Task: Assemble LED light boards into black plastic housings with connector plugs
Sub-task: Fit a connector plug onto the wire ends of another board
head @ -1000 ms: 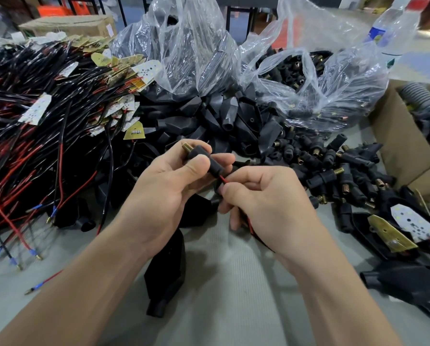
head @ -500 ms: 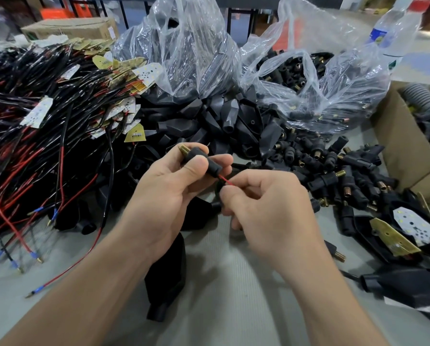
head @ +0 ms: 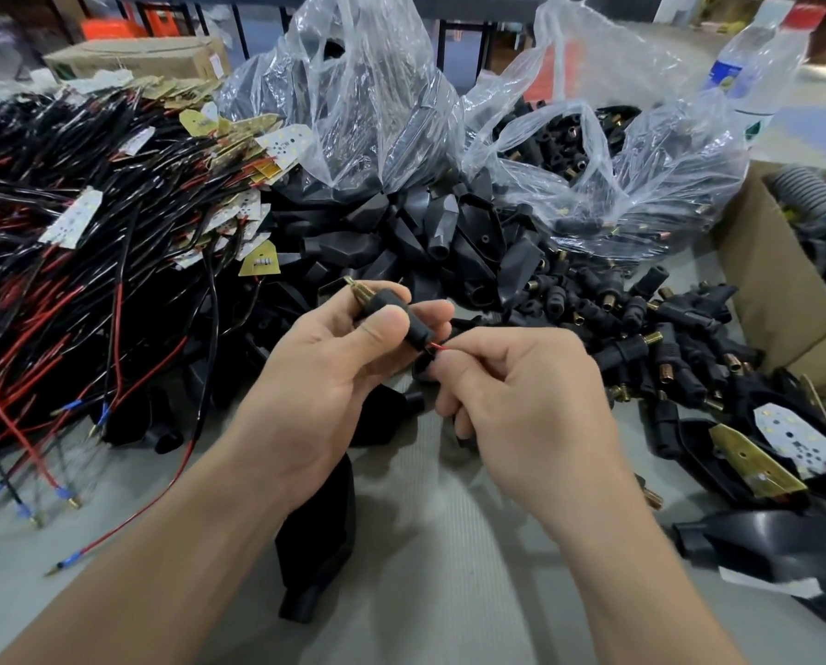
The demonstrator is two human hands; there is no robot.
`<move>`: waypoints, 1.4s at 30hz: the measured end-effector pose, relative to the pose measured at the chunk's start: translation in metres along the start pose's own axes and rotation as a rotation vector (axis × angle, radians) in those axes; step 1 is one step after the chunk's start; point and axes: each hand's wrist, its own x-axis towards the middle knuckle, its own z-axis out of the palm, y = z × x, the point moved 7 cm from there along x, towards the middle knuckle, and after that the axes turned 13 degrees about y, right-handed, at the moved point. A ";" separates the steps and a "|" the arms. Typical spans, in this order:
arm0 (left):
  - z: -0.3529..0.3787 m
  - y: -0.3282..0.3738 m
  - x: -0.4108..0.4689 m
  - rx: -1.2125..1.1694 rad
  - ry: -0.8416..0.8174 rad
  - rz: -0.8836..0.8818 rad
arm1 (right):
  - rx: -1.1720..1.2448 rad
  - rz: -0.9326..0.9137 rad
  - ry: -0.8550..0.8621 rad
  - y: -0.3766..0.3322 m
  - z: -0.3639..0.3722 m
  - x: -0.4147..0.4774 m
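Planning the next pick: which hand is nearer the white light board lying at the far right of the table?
Right. The right hand sits left of the light board, pinching a red wire; the left hand is farther left, gripping a plug.

The right hand (head: 521, 391) covers its own fingertips, so I can't see where the red wire (head: 442, 347) runs past the pinch. The thumb of the left hand (head: 324, 376) hides the middle of the plug (head: 413, 328). A housing (head: 319, 544) lies half under that wrist. The bottle (head: 756, 64) is blurred and reaches the top edge. The box (head: 780, 300) is cut by the right edge, the wire pile (head: 65, 261) by the left. Behind the bags (head: 353, 112) the room is a blur.
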 end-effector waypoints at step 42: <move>-0.042 0.049 0.011 0.368 0.355 0.309 | 0.173 0.029 -0.092 -0.009 0.001 -0.003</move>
